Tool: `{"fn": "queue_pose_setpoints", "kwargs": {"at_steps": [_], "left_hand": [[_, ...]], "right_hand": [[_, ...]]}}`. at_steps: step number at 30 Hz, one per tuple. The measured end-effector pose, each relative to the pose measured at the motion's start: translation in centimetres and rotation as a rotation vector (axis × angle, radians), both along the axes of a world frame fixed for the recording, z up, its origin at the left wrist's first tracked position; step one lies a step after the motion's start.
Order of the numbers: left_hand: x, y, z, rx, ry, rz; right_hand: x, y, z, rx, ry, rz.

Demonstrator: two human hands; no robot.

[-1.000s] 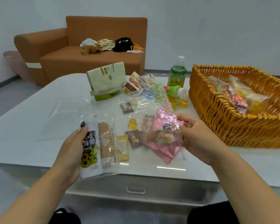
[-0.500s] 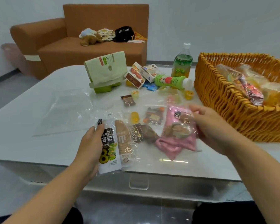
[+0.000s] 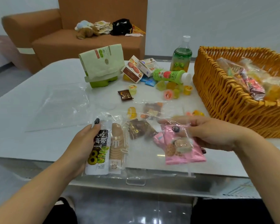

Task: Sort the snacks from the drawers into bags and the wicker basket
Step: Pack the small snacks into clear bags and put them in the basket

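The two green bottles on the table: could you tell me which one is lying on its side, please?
The shorter green bottle with the white cap, beside the wicker basket, lies on its side; the taller bottle behind it stands upright.

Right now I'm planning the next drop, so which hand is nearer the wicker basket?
Right. The right hand holds the pink packets just beside the wicker basket; the left hand is farther off, gripping the seaweed packet.
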State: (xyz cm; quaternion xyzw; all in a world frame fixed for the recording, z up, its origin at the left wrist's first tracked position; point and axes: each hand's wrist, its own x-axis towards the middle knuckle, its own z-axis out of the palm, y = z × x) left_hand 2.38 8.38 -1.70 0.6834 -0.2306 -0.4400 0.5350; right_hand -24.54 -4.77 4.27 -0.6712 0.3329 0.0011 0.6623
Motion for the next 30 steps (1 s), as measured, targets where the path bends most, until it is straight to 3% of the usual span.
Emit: {"fn": "queue_pose_setpoints", "kwargs": {"at_steps": [6, 13, 20, 26, 30], "left_hand": [[0.0, 0.3, 0.7, -0.004, 0.027, -0.009], [1.1, -0.1, 1.1, -0.009, -0.013, 0.067], [1.8, -0.1, 1.5, 0.005, -0.001, 0.068], [1.3, 0.1, 1.7, 0.113, 0.018, -0.091], [0.6, 0.0, 1.6, 0.138, 0.09, -0.16]], "right_hand": [[0.3, -0.1, -0.2, -0.1, -0.065, -0.107], [-2.8, -1.3, 2.5, 0.022, -0.194, -0.176], [-3.0, -1.0, 2.0, -0.005, 0.066, 0.134], [-2.3, -0.6, 1.7, 0.062, 0.062, 0.175], [-1.2, -0.2, 0.6, -0.063, 0.07, 0.212]]}}
